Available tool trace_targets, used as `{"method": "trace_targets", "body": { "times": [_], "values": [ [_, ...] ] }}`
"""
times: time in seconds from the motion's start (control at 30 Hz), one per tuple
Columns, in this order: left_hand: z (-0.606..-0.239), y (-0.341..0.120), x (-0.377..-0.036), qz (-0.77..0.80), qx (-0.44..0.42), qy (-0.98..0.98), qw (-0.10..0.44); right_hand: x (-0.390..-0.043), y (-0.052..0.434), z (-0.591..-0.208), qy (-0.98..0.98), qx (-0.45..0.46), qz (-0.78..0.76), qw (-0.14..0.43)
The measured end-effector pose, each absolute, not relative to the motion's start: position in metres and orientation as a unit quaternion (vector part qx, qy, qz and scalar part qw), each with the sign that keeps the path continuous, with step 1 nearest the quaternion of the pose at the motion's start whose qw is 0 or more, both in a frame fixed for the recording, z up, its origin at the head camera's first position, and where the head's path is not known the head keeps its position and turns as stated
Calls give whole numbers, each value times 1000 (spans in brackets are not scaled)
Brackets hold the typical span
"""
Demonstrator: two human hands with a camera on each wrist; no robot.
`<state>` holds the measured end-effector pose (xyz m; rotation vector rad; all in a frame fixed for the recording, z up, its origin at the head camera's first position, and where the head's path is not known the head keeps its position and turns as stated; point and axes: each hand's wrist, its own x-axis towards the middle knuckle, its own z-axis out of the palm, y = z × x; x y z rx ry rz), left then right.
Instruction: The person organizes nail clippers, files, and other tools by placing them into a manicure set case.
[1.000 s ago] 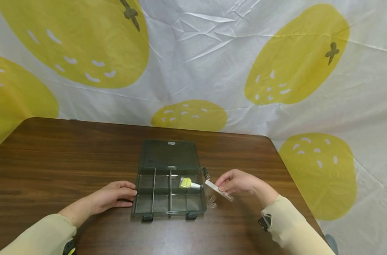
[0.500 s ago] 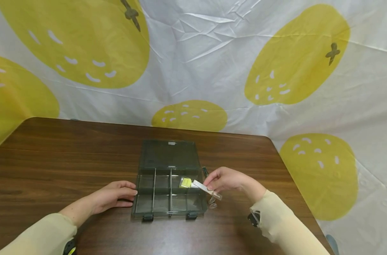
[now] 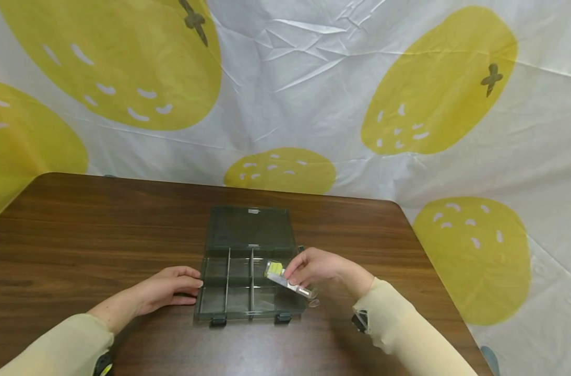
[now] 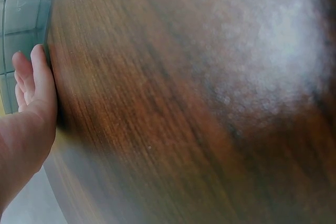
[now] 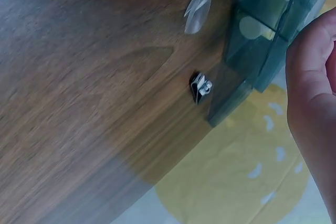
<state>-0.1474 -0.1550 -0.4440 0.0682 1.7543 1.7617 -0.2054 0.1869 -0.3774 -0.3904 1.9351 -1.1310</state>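
Dark wooden table before white, yellow-fruit-printed backdrop

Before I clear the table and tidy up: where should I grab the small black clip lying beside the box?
Pinch the small black clip across its narrow sides, from above. It lies flat on the table, close to the box, so probably come from the open side away from it.

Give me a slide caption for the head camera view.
Right hand holds a clear packet over the open organizer box; left hand steadies it.
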Motion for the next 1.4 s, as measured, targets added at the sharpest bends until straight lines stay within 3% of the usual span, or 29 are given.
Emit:
{"method": "trace_targets", "body": {
  "times": [0.73,1.4],
  "values": [
    [-444,-154,-148,669,19,668,324,-205,182,-379,779,-158,-454,401],
    [-442,-153,-146,666,24,672,324,-210,247,-390,768,-93,-519,364]
  ]
}}
